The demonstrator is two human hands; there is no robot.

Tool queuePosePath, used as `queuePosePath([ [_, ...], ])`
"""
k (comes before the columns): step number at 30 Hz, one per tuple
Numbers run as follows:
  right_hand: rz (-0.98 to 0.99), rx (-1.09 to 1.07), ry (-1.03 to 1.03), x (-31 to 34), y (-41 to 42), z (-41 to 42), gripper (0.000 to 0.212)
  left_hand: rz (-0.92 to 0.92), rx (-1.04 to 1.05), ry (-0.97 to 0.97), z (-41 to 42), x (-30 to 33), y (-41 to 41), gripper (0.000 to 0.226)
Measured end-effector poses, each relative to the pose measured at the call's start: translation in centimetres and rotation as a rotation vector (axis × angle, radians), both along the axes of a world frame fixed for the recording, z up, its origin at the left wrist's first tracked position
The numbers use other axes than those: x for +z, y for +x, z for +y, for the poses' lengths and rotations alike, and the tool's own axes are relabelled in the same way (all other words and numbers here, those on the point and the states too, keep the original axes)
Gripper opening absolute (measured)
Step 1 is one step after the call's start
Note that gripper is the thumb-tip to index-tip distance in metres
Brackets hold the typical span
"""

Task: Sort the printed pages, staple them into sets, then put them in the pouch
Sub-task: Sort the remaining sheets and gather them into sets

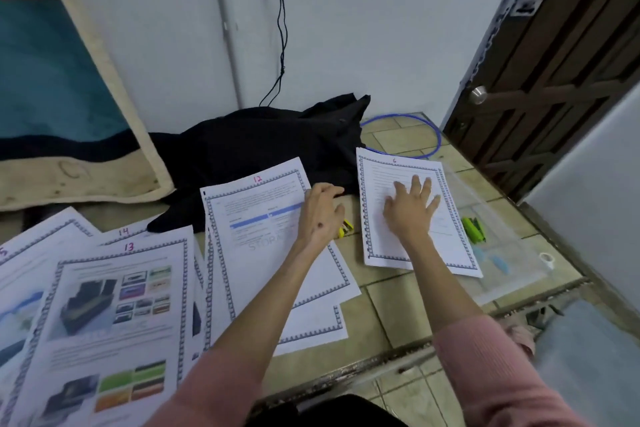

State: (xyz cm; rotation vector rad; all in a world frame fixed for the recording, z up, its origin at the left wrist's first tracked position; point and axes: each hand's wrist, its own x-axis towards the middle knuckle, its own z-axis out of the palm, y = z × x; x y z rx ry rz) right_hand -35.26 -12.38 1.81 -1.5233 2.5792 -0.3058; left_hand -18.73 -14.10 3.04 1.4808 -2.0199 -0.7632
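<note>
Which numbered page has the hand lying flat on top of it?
The white bordered page numbered 6, on the right. The right hand lies spread flat on it. Pages 12 and 13 have no flat hand; the left hand is at page 12's edge.
</note>
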Motion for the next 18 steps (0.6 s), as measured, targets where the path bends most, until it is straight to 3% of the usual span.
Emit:
queuePosePath([
  [4, -0.051, 0.334, -0.126, -0.7, 9.6, -0.9, 0.04, -0.062, 0.254, 0.022, -0.1, -0.5, 9.4, 0.036],
  [9, -0.183, 0.702, -0.001, -3.5, 20.5, 0.3, 0.044, -0.339, 0.447, 0.077, 2.0, -3.6, 19.5, 0.04],
  [14, -0.081, 0.735, 0.113, -5.5, 22.3, 0.8, 0.052, -0.458, 0.432, 0.079, 4.6, -6.9, 22.0, 0.072],
  [18, -0.053, 0.73, 0.092, -5.6, 22.3, 0.9, 0.054, -0.481, 0.423, 0.1, 4.4, -6.9, 22.1, 0.05],
])
